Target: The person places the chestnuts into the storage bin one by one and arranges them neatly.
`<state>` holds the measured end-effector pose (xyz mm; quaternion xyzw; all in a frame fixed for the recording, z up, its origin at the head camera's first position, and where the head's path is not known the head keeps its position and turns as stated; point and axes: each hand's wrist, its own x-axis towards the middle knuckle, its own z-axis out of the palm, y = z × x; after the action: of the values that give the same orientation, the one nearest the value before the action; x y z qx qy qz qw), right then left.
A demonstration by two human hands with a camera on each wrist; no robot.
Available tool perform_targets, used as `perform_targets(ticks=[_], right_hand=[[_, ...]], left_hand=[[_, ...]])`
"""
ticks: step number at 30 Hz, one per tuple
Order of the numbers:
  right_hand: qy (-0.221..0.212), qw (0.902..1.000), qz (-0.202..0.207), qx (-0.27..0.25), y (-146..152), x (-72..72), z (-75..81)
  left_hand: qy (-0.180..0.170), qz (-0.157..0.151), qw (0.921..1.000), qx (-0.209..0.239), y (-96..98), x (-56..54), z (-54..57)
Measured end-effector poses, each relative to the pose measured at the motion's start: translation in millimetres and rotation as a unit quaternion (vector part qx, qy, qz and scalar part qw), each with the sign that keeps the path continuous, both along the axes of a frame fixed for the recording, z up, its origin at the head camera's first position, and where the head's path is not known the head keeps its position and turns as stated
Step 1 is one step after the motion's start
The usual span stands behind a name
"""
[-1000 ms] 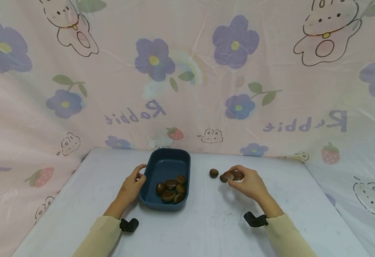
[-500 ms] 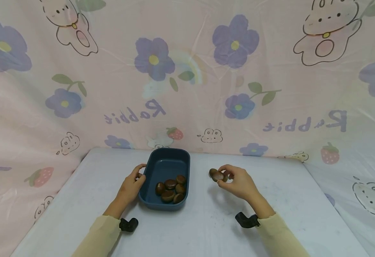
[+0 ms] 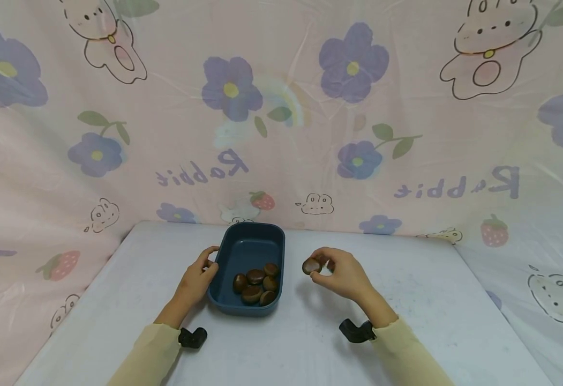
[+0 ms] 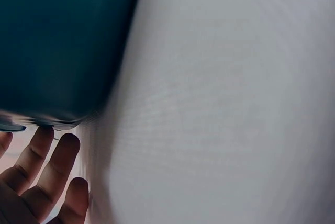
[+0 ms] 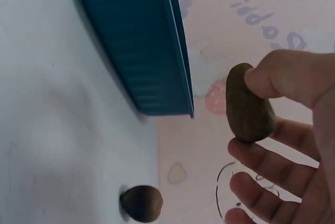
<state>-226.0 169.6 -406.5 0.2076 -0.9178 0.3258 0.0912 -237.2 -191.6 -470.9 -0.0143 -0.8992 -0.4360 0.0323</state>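
Between the thumb and fingers of my right hand (image 3: 341,273) a brown chestnut (image 3: 312,266) is pinched above the table, right of a dark blue box (image 3: 235,310). In the right wrist view, the chestnut (image 5: 246,110) is held at the fingertips, apart from the box wall (image 5: 137,51). My left hand (image 3: 195,281) rests against the box's left side. Its fairly straight fingers (image 4: 52,174) touch the outside wall in the left wrist view; the thumb is hidden there. Several chestnuts (image 3: 251,294) lie in the near right part of the box.
Another chestnut (image 5: 142,203) lies on the white table (image 3: 305,343) in the right wrist view; the right hand covers most of that area in the head view. A patterned curtain (image 3: 281,134) hangs behind the table. Each wrist carries a black camera mount (image 3: 357,331).
My right hand has moved left toward the box, carrying the pinched chestnut past the spot of a loose one. The left hand and the box stay in place.
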Motion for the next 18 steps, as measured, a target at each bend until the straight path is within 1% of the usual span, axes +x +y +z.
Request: perform_targets(ticks=[6, 10, 18], right_hand=[[0.003, 0.9999, 0.01, 0.003, -12, -0.5, 0.8], [-0.002, 0.9999, 0.015, 0.001, -22, -0.2, 2.5], [0.003, 0.9992, 0.037, 0.016, -41, -2.6, 2.7]], left_hand=[[0.007, -0.005, 1.0, -0.003, -0.3, 0.4, -0.5], [0.011, -0.006, 0.9999, -0.003, -0.5, 0.0, -0.7], [-0.007, -0.002, 1.0, 0.0, -0.2, -0.3, 0.5]])
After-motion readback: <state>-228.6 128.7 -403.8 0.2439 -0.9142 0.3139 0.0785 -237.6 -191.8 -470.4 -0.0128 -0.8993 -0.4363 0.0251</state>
